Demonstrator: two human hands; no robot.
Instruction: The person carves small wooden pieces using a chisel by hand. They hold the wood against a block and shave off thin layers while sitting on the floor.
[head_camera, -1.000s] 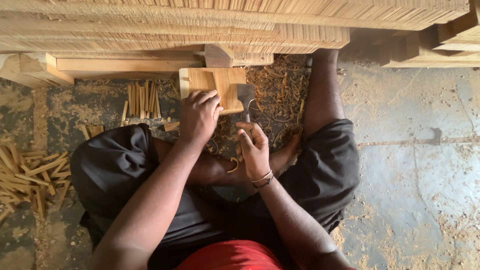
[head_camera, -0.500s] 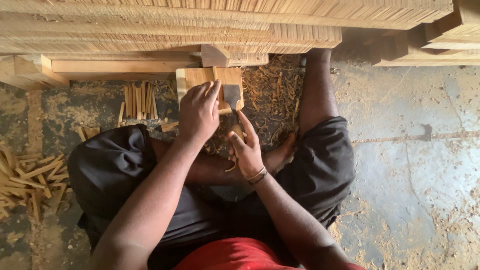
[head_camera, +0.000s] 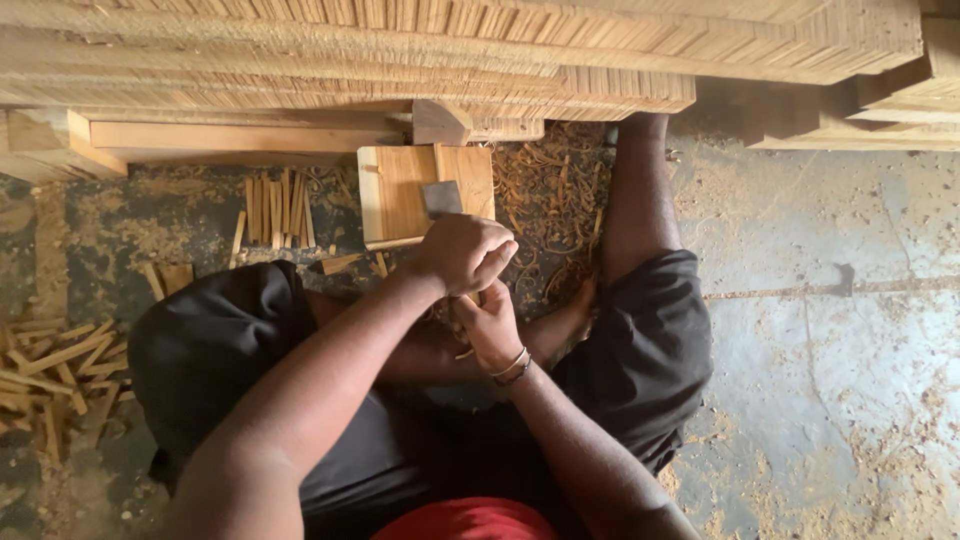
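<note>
The left hand (head_camera: 462, 252) is curled into a fist at the near edge of a small wooden block (head_camera: 400, 195), and the flat metal blade (head_camera: 441, 198) of a chisel shows just past its knuckles, lying against the block's top face; the fist seems to be closed around the tool's upper part, though the fingers hide exactly what they grasp. Directly below and touching it, the right hand (head_camera: 488, 328) is clenched too, apparently around the lower end of the same handle, which is hidden inside the grip, so I cannot tell for sure what it holds. A bracelet (head_camera: 512, 365) circles the right wrist. The block stands just beyond both hands, its far edge butted against a short wooden stop (head_camera: 438, 122) under a big stack of thin boards (head_camera: 500, 50) that runs across the top of the view. Left of the grip, a row of short wooden sticks (head_camera: 275, 205) lies on the floor beside the block, and farther left and nearer the person a loose heap of split sticks (head_camera: 55, 370) is spread out. Right of the grip, curled wood shavings (head_camera: 550, 200) cover the floor between the block and the person's outstretched leg (head_camera: 640, 190). The person sits on the dusty concrete floor (head_camera: 830, 350) in dark shorts (head_camera: 220, 350).
</note>
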